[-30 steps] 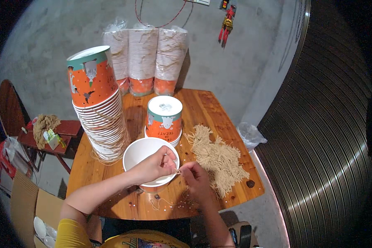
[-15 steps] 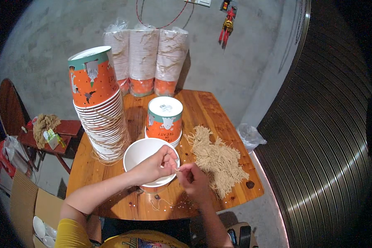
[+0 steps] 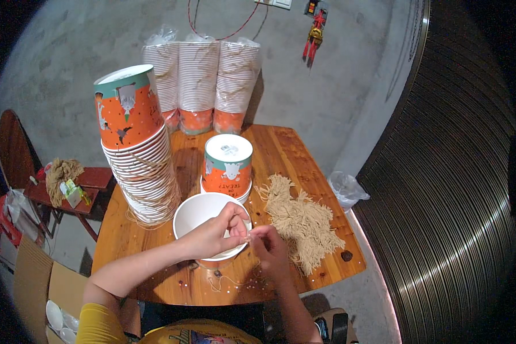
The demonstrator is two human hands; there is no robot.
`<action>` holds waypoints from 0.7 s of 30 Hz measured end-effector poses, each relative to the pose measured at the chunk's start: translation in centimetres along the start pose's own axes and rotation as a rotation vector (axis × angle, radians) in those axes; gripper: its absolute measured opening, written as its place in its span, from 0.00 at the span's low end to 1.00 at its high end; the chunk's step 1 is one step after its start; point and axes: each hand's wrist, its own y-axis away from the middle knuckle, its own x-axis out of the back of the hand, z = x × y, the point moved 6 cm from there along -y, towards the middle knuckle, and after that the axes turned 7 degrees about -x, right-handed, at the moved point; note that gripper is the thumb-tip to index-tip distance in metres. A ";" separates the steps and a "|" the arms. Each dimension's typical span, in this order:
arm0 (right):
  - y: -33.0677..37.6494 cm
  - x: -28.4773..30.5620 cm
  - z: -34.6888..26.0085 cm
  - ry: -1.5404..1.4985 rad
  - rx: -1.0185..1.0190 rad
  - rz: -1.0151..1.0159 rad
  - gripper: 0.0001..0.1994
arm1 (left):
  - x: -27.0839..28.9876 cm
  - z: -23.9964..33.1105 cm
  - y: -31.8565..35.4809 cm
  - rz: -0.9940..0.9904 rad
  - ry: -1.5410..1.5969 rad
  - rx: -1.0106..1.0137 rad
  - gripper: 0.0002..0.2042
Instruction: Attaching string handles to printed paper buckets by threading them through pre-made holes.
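Paper bucket [image 3: 203, 215], white inside and apparently empty, is stood upright at the wooden table's [image 3: 303, 166] near edge. Its rim is gripped by the left hand [image 3: 215, 235]; a thin string [image 3: 252, 232] is pinched by the right hand [image 3: 269, 249] just beside it.

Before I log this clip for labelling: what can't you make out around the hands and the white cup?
Head view only:
- String at the right hand: too thin to trace.
- Rim of the white cup: near side covered by the left hand.
- Cup's outside: hidden under both hands.
- Bagged cup stacks: count unreadable.
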 end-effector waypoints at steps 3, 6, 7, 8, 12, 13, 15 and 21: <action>0.6 0.2 0.1 0.038 0.023 0.042 0.06 | 0.1 -0.3 -0.1 0.003 0.004 0.004 0.18; 1.2 0.0 -1.6 0.090 0.168 0.093 0.05 | 0.0 -0.5 -0.1 0.006 0.016 0.009 0.18; 1.2 0.0 -1.5 0.091 0.167 0.093 0.05 | 0.0 -0.6 -0.1 0.006 0.017 0.009 0.18; 1.1 0.1 -1.4 0.169 0.181 0.097 0.05 | 0.0 -0.5 -0.2 0.006 0.025 0.005 0.17; 1.0 0.0 -2.4 0.303 0.259 0.128 0.02 | -0.1 -0.7 -0.2 0.010 0.055 0.006 0.17; 1.0 -0.1 -2.3 0.302 0.259 0.127 0.02 | -0.1 -0.7 -0.1 0.010 0.054 0.006 0.17; 0.9 0.1 -0.8 0.160 0.111 0.103 0.01 | -0.2 -0.1 0.0 -0.006 -0.069 -0.047 0.18; 0.8 0.0 0.2 0.016 -0.015 0.079 0.01 | -0.4 0.0 0.3 -0.040 -0.107 0.109 0.16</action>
